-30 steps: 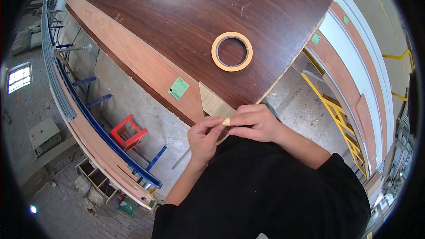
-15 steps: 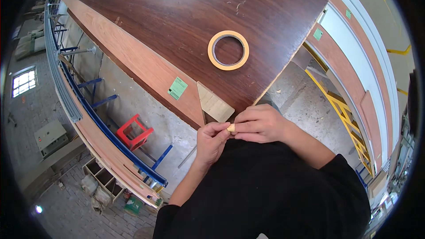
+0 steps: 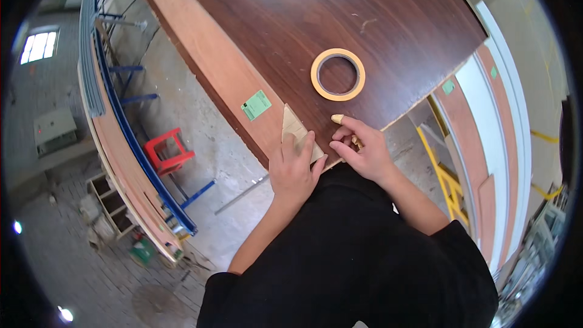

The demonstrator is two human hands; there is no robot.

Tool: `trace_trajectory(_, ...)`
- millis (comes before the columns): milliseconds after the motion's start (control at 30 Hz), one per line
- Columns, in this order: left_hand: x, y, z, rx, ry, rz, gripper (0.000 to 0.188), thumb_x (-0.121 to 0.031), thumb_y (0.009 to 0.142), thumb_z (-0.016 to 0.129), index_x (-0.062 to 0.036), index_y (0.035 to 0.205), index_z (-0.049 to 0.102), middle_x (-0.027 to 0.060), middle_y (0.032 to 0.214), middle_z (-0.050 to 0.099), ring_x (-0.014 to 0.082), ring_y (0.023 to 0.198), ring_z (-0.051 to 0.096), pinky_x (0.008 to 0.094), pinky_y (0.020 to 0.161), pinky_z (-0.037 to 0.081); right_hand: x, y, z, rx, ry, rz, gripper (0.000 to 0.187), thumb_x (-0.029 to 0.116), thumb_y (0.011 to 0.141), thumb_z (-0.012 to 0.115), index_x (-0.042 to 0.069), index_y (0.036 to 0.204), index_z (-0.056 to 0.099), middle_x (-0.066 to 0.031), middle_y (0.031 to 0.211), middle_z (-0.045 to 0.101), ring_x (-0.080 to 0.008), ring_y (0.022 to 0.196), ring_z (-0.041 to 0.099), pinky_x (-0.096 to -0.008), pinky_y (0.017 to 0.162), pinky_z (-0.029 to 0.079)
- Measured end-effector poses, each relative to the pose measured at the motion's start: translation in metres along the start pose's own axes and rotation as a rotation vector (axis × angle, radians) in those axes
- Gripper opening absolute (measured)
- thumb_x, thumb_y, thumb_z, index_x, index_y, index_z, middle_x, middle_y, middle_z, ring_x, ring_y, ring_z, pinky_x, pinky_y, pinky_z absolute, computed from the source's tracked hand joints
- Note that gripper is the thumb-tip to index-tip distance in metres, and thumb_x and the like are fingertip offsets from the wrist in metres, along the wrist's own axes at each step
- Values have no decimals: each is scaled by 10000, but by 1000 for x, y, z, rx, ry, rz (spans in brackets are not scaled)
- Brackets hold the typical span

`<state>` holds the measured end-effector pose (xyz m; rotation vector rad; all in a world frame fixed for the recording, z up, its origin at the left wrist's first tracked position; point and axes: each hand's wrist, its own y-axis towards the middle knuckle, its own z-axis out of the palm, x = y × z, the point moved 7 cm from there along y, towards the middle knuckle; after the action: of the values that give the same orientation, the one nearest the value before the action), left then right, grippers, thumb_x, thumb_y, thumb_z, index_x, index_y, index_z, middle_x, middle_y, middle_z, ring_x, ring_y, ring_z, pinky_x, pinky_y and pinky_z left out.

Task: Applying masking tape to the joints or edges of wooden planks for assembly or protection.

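Observation:
My left hand (image 3: 294, 166) rests with its fingers spread on a small pale plywood piece (image 3: 294, 123) with a slanted end. That piece sits against the end of a long, tapering reddish wooden strip (image 3: 212, 61) bearing a green label (image 3: 255, 105). Just to the right, my right hand (image 3: 367, 152) hovers by the panel's near corner, index finger and thumb apart, the other fingers curled. A yellow wrap (image 3: 337, 119) covers its index fingertip, and more yellow shows at a curled finger. Beyond it a roll of yellow masking tape (image 3: 318, 75) lies flat.
The dark brown wood-grain panel (image 3: 413, 30) has a rough right edge. On the left are a red plastic stool (image 3: 168, 151) and a curved rack with blue supports (image 3: 163, 197). White and brown boards (image 3: 483, 127) on a yellow frame (image 3: 448, 185) stand to the right.
My hands, together before at a small yellow piece, are now apart. The left has come down onto the plywood piece; the right has its index finger extended. The view has turned somewhat.

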<state>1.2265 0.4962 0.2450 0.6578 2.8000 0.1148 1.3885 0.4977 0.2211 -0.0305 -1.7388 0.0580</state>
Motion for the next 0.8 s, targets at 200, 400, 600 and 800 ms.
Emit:
trace_trajectory(200,6,-13,8,15,-23,-97,554,-367,744,777,-139,1233,653,143,1138,553,289,861,559,401,703,447,5,28,32,70,-77,-127,488,56,834,741,19,1291,576,-108,942,698,-177,775,666,-306,726,546)
trace_trajectory(400,7,-16,7,-46,-12,-128,575,-416,739,767,-108,1210,648,127,1107,570,279,872,568,394,707,446,-5,54,63,199,-136,65,472,72,847,720,1,1283,554,-177,1029,680,-220,869,679,-322,751,549)
trace_trajectory(600,9,-17,1,-119,-15,-227,624,-367,631,860,-68,1138,652,125,1156,576,316,949,593,419,780,484,-14,55,63,211,-13,89,461,64,865,708,-19,1282,532,-152,1125,694,-189,935,666,-307,807,543)
trace_trajectory(800,4,-35,-2,-192,-305,-319,486,-168,838,692,-5,1275,553,159,1197,605,319,1051,627,389,919,521,-24,47,55,202,115,131,432,20,883,688,-3,1284,531,-113,1201,661,-168,999,649,-301,848,540)
